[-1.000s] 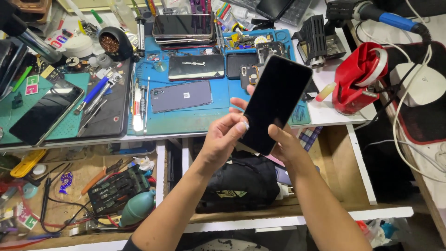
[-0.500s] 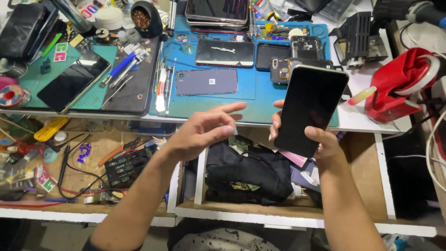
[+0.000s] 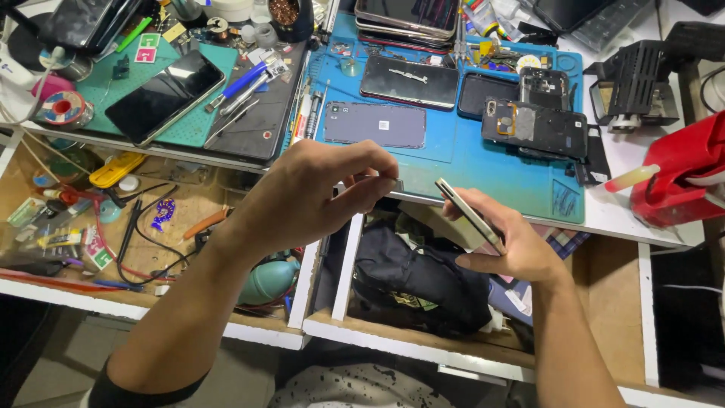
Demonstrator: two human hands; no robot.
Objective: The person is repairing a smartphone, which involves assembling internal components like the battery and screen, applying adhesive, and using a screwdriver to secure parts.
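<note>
Head view: at mid-frame the right hand (image 3: 507,245) grips a phone (image 3: 470,215) now tipped edge-on, its thin pale side facing up, where half a second ago the dark glass faced the camera. The left hand (image 3: 313,193), spread open and apart from the phone a moment earlier, has closed into a pinch at centre frame; fingertips (image 3: 380,181) meet just beside the phone's upper end, and whether they hold anything small cannot be told. That shift suggests work has moved from looking at the screen to handling the phone's edge. Both hands hang over an open drawer with a black bag (image 3: 423,276) at lower centre. Above them lies the blue mat (image 3: 468,162) with a purple back cover (image 3: 374,125) and other phone parts; a red tool (image 3: 680,174) sits at right
</note>
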